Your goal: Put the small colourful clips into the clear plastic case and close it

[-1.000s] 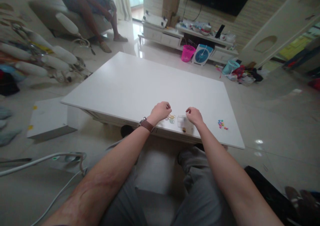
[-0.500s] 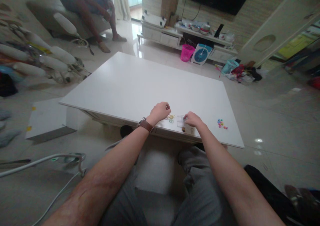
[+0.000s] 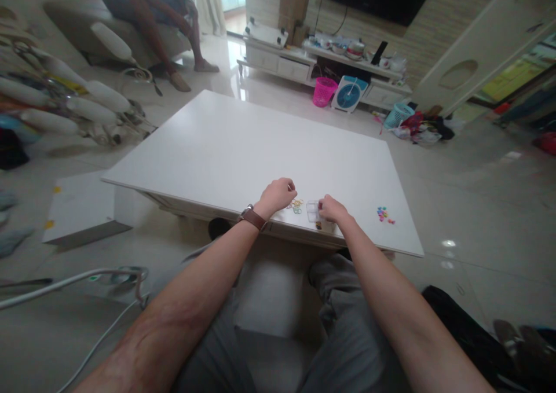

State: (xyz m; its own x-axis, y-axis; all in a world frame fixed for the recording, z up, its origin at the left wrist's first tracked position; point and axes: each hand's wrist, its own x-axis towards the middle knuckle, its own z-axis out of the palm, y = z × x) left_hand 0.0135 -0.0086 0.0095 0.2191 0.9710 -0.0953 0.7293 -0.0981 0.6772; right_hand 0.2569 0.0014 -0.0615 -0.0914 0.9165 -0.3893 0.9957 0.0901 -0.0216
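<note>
Table: white, low; bears all the small pieces listed here, grouped along its near edge.
Left hand: wrist strapped with a watch; fingers curled, thumb and forefinger drawn close together. A pale speck shows at the tips; cannot tell whether anything is pinched. Position unchanged over the last second.
Rings: thin, yellow, green and pinkish; a loose heap on the table, just beside the left hand, between it and the tray. No clear change in the heap.
Tray: clear, divided; lies between the two hands, its right part hidden by fingers. Has not shifted noticeably.
Dark piece: brown and black, at the tray's near side; whether inside a compartment, cannot tell.
Right hand: the one clear change. A second ago it hung at the tray's right; now its bunched fingertips are over the tray. Contents of the pinch, if any, hidden. Its work appears to have passed to the tray.
Beads: many-coloured cluster, well apart at far right; untouched.
</note>
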